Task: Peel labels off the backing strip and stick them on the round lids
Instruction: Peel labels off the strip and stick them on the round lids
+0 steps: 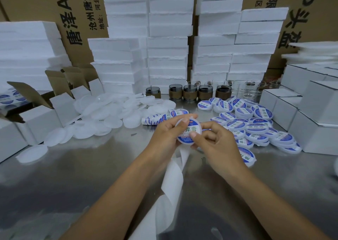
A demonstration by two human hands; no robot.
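My left hand (167, 132) holds a round white lid (188, 131) above the steel table, and a blue, white and green label lies on its face. My right hand (217, 142) presses its thumb on that label from the right. The white backing strip (173, 175) trails from under my hands toward me. Behind my hands lies the strip's part with labels still on it (161, 118). Bare translucent lids (102, 117) are heaped at the left. Labelled lids (256, 126) are piled at the right.
The steel table (73, 185) carries white cartons (314, 122) at the right and open cartons (45, 115) at the left. Dark jars with brown sleeves (190, 92) and clear glasses stand behind the lids. Foam blocks (168, 38) and cardboard boxes form the back wall.
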